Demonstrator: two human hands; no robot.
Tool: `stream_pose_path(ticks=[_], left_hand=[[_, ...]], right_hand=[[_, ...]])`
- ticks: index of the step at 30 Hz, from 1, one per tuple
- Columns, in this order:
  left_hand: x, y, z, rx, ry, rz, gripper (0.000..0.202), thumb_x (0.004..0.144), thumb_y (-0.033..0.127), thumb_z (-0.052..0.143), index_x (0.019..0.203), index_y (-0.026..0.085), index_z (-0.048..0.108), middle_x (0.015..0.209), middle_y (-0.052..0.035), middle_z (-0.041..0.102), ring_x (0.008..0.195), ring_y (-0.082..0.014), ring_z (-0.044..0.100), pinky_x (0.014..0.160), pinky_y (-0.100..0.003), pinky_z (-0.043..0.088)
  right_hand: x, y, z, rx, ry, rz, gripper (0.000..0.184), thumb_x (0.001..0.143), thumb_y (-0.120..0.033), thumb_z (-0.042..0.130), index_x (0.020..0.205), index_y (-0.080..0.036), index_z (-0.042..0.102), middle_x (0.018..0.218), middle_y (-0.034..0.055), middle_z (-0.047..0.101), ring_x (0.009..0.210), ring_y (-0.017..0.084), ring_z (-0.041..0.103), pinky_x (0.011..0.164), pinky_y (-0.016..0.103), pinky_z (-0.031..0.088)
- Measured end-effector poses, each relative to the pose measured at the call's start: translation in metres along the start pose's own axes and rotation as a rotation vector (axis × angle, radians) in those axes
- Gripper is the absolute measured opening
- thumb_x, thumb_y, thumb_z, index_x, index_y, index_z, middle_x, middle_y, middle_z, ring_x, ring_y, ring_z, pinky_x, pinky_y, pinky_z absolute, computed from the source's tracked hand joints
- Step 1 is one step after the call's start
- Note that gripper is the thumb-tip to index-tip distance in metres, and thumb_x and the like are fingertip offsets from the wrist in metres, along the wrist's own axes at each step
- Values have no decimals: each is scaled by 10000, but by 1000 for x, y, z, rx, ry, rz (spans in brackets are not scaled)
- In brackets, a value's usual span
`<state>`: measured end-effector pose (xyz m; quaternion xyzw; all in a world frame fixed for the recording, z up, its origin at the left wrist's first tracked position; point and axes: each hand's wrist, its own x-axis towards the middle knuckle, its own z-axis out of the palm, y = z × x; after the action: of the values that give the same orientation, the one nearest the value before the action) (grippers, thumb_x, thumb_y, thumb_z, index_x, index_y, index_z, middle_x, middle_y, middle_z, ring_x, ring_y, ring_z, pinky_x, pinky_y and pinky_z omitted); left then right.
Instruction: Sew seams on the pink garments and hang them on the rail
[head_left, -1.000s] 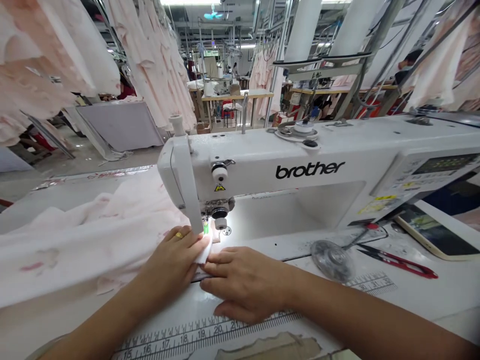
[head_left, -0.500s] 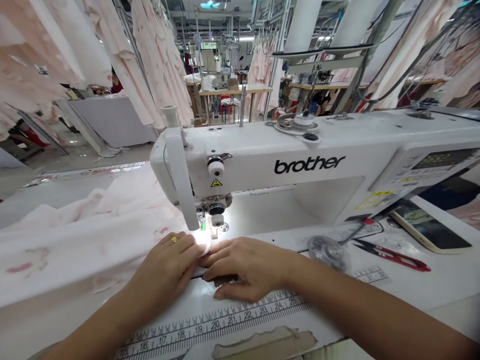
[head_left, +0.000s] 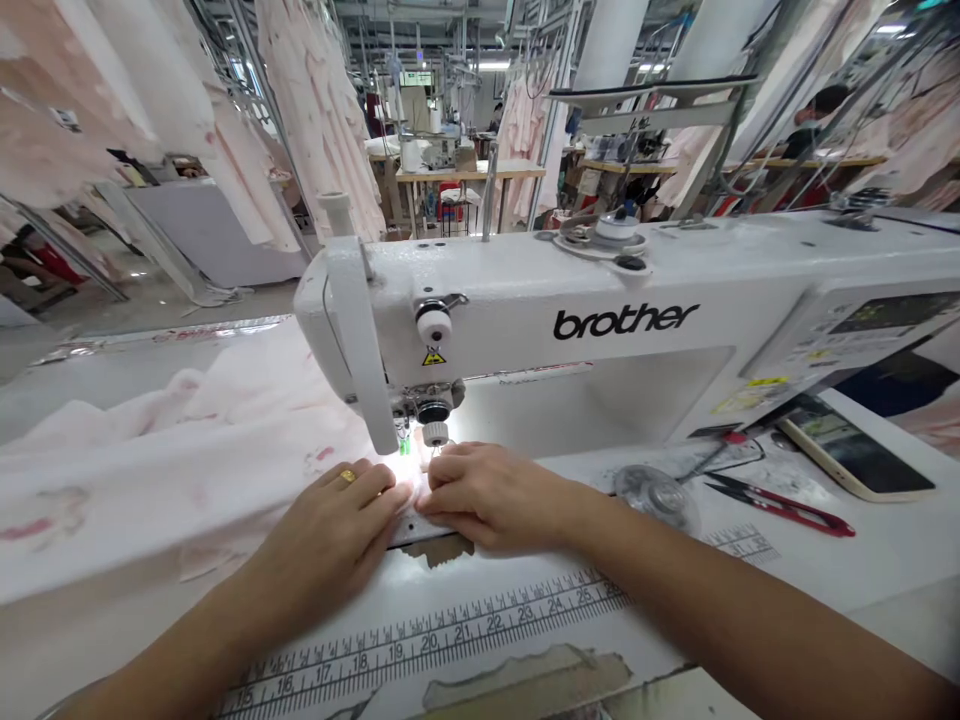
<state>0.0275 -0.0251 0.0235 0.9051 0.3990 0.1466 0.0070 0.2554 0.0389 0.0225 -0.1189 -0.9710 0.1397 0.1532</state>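
Observation:
The pale pink floral fabric (head_left: 187, 470) spreads across the machine bed and table on the left, its near edge running under my hands. My left hand (head_left: 337, 520), with a gold ring, presses on it with fingers bent together, the tips just in front of the needle area. Close beside those tips, my right hand (head_left: 495, 495) pinches the cloth edge between thumb and fingers. Directly above is the lit needle end of a white sewing machine (head_left: 510, 335), with green parts (head_left: 405, 443) near its presser foot. The glare and my fingers hide the exact cloth edge.
To the right lie red-handled thread snips (head_left: 780, 503), a clear round plastic piece (head_left: 656, 497) and a phone (head_left: 862, 450). A printed ruler strip (head_left: 450, 640) crosses the table front. Hanging garments (head_left: 315, 110) and other workstations (head_left: 469, 175) stand behind.
My right hand has moved up and away from me, from lying with fingers spread at the cloth edge to a pinch nearer the needle. My left hand has barely moved.

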Motion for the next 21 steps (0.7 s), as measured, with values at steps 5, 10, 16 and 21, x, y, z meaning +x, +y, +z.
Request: stream_pose_path(ticks=[5, 10, 16, 21], left_hand=[[2, 0, -3, -22, 38, 20, 98, 947, 152, 482, 897, 176, 562, 859, -29, 573, 785, -186, 471, 736, -361, 373], [-2, -7, 2, 2, 89, 104, 133, 954, 115, 493, 984, 181, 605, 887, -26, 584, 810, -177, 464, 761, -344, 366], [-2, -6, 4, 44, 84, 139, 160, 968, 135, 477, 1002, 174, 629, 873, -39, 587, 818, -190, 474, 755, -345, 375], [0, -3, 1, 83, 58, 200, 199, 976, 113, 446, 1081, 115, 616, 1021, -79, 632, 922, -201, 527, 837, -351, 411]], right_hand=[[0, -1, -2, 34, -22, -7, 196, 998, -232, 495, 977, -186, 685, 842, 19, 571, 794, 137, 482, 814, 270, 396], [-1, 0, -3, 3, -30, -17, 188, 992, -233, 504, 962, -200, 686, 828, 4, 550, 766, 129, 460, 809, 264, 388], [-2, 2, -3, -42, -35, -36, 190, 987, -253, 509, 940, -208, 688, 854, 4, 574, 769, 137, 470, 787, 274, 389], [-1, 0, -7, -64, 47, -9, 220, 1013, -254, 468, 1067, -163, 661, 910, 26, 624, 832, 151, 518, 980, 314, 357]])
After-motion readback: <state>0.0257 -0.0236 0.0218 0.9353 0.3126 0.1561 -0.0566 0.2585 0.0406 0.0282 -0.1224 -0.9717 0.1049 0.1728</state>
